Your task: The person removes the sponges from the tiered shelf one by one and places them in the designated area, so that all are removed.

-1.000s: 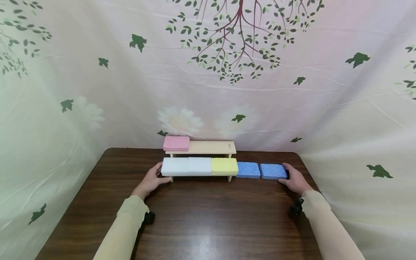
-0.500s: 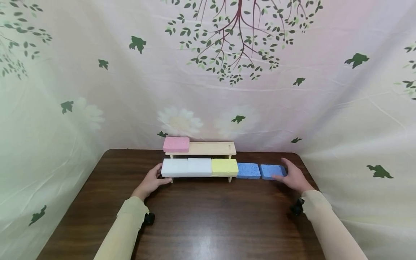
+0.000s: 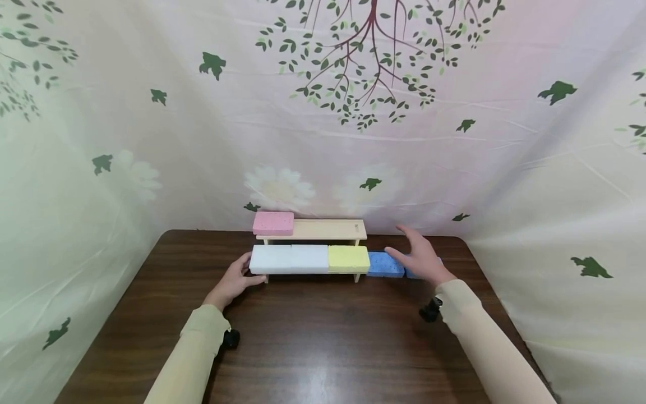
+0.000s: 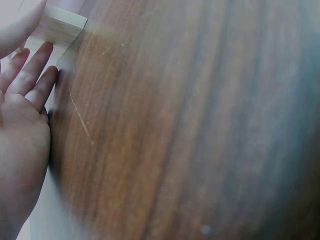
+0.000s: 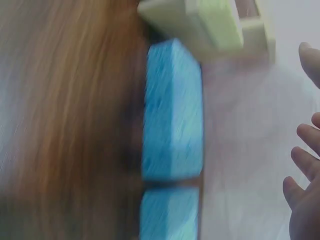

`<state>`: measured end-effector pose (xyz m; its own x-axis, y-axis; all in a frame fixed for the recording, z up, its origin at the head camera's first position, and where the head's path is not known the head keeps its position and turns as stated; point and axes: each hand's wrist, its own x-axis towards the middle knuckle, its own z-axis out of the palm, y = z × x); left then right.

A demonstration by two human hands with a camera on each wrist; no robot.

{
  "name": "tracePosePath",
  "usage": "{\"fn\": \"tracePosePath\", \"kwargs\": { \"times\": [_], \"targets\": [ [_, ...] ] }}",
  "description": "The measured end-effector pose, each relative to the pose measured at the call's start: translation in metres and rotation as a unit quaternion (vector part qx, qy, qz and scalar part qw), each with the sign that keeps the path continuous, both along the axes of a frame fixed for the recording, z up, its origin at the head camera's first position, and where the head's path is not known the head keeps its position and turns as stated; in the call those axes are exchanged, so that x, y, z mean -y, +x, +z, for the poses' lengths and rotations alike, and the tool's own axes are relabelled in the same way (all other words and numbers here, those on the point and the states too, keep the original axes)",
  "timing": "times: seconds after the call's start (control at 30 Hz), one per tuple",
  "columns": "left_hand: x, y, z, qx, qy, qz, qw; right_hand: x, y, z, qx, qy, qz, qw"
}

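Note:
My left hand (image 3: 234, 280) holds the left end of a small wooden shelf (image 3: 356, 278), thumb along the front and fingers at the side. Its fingertips lie against the pale wood (image 4: 60, 32) in the left wrist view. Two white sponges (image 3: 289, 259) and a yellow sponge (image 3: 349, 259) stand in a row on this shelf. My right hand (image 3: 421, 258) is open and holds nothing, spread above two blue sponges on the table. The nearer-to-shelf blue sponge (image 3: 386, 264) shows beside the thumb; the outer blue sponge (image 5: 170, 215) is mostly hidden behind the hand in the head view.
Behind stands a higher wooden shelf (image 3: 328, 229) with a pink sponge (image 3: 273, 223) on its left end. The dark wood table (image 3: 323, 336) ends at a printed cloth backdrop (image 3: 323, 140) at the back and sides.
My right hand has let go of the outer blue sponge, risen and moved left over the blue sponges. The left hand and all sponges stay in place.

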<state>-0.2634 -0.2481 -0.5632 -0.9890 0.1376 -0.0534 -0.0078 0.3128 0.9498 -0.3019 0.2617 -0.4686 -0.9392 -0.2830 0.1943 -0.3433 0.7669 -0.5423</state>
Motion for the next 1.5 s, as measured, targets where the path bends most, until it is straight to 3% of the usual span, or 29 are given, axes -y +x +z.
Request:
{"fn": "tracePosePath", "kwargs": {
  "times": [0.37, 0.67, 0.87, 0.97, 1.13, 1.2, 1.4, 1.5],
  "targets": [
    [0.002, 0.002, -0.002, -0.001, 0.001, -0.005, 1.0000, 0.072, -0.003, 0.014, -0.014, -0.026, 0.074, 0.9968],
    [0.003, 0.000, 0.000, -0.009, -0.011, 0.002, 0.9999, 0.116, -0.016, 0.026, -0.030, -0.040, 0.113, 0.9924],
    [0.004, 0.002, -0.003, -0.006, -0.005, 0.001, 1.0000, 0.136, -0.018, 0.024, -0.006, -0.035, 0.113, 0.9930],
    [0.000, 0.004, 0.003, -0.008, -0.004, -0.001, 1.0000, 0.145, -0.019, 0.026, -0.001, -0.042, 0.116, 0.9923],
    [-0.002, 0.002, 0.007, -0.006, -0.011, 0.001, 0.9999, 0.162, -0.024, 0.031, -0.033, -0.054, 0.142, 0.9879],
    [0.000, 0.000, 0.003, -0.010, -0.016, 0.002, 0.9998, 0.169, -0.025, 0.033, -0.037, -0.059, 0.151, 0.9860],
    [0.000, 0.001, -0.001, -0.009, -0.017, 0.004, 0.9998, 0.188, -0.026, 0.033, 0.010, -0.051, 0.141, 0.9887],
    [0.000, 0.002, -0.001, -0.013, -0.009, 0.005, 0.9999, 0.196, -0.027, 0.031, 0.014, -0.035, 0.134, 0.9903]
  ]
}}
